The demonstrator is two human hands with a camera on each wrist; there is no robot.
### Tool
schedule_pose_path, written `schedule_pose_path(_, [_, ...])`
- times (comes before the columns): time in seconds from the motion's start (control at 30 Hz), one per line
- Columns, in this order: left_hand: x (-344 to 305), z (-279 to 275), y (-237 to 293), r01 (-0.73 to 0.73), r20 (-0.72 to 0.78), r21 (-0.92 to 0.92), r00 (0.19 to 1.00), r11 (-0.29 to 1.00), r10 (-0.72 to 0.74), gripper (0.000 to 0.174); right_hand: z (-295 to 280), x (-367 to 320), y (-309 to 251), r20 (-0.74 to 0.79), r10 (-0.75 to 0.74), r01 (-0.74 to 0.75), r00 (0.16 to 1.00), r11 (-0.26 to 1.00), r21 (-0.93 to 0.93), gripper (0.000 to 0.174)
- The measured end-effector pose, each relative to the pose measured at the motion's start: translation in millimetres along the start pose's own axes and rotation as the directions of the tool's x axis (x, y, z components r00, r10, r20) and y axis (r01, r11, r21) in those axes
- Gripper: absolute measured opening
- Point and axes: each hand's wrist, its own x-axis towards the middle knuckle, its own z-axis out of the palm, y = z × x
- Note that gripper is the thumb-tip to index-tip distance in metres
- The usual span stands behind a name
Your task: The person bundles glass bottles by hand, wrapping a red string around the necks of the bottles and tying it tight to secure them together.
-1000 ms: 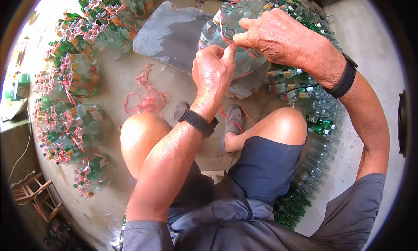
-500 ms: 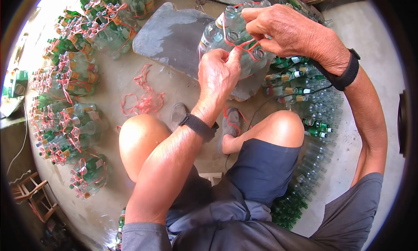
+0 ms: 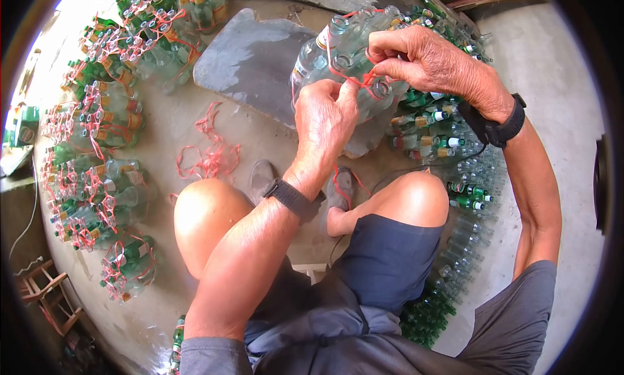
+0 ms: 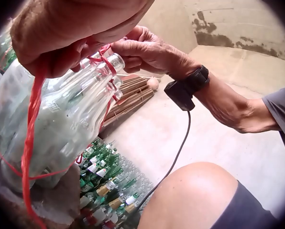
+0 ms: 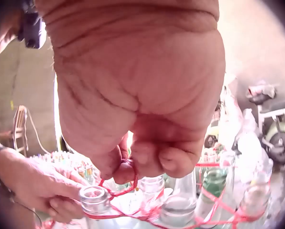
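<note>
A bundle of clear glass bottles [image 3: 312,59] stands on a dark stone slab [image 3: 244,53], bound round the necks and lower sides with red plastic string [image 3: 366,82]. My left hand [image 3: 326,111] pinches the string between thumb and fingers at the near side of the necks. From that hand a twisted length of red string [image 4: 29,138] hangs down in the left wrist view. Just to the right, my right hand [image 3: 426,59] has its fingertips curled on the string beside a bottle mouth. In the right wrist view, a string loop [image 5: 135,177] passes round its fingers.
Tied bundles of bottles [image 3: 114,115] line the floor on the left. Loose green and clear bottles [image 3: 465,193] stand in rows on the right. A tangle of red string [image 3: 211,157] lies on the floor before my knees. A small wooden stool [image 3: 49,287] is at far left.
My right hand has drawn string away to the right from the bottle mouth near my left hand, then come slightly lower. My left hand keeps its pinch at nearly the same spot.
</note>
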Motion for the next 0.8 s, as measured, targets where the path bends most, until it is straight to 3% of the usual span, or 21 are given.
schedule_pose_path(0.03, [-1, 1, 0, 0.006, 0.008, 0.001, 1.0, 1.0, -0.006, 0.042, -3, -1, -2, -0.009, -0.019, 0.017, 1.0, 0.98, -0.196, 0.02])
schedule_pose_path(0.23, [-2, 4, 0, -0.05, 0.0, -0.065, 0.999, 0.997, 0.051, 0.036, -13, -2, -3, -0.071, -0.073, 0.034, 0.995, 0.896, -0.443, 0.021])
schedule_pose_path(0.43, [-5, 8, -1, -0.104, -0.009, -0.117, 0.995, 0.988, 0.103, 0.035, -8, -2, 6, -0.106, 0.0, -0.03, 0.994, 0.959, -0.282, 0.018])
schedule_pose_path(0.57, [-5, 7, 0, -0.129, -0.007, -0.113, 0.992, 0.985, 0.129, 0.035, -9, -3, 10, -0.106, 0.036, -0.063, 0.994, 0.961, -0.268, 0.018])
schedule_pose_path(0.67, [-6, 5, 6, -0.118, 0.003, -0.18, 0.993, 0.976, 0.121, 0.036, -6, -1, 18, -0.185, -0.043, -0.02, 0.982, 0.945, -0.326, 0.02])
schedule_pose_path(0.8, [-8, 6, 10, -0.094, 0.001, -0.178, 0.995, 0.979, 0.096, 0.04, -5, -2, 18, -0.196, 0.041, -0.101, 0.98, 0.946, -0.308, 0.025])
